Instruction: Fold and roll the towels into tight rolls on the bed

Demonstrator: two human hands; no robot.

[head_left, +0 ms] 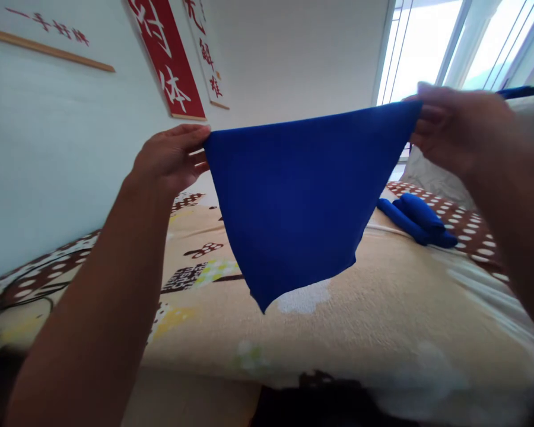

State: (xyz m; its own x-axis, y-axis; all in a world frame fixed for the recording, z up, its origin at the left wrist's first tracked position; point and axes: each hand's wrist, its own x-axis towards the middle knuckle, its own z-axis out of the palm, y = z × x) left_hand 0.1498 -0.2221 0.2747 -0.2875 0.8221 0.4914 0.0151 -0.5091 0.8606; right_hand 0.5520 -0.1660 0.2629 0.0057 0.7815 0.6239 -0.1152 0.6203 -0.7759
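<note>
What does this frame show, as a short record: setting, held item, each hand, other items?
setting: bed with a beige patterned cover; red banner on the wall; window at upper right
held item: blue cloth, lifted clear above the bed, stretched along its top edge, hanging to a point
left hand: pinches the cloth's upper left corner
right hand: pinches the upper right corner
other items: rolled blue cloths lying on the bed at right

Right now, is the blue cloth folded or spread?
The blue cloth is folded into a triangle; left hand and right hand pinch its top corners.
</note>
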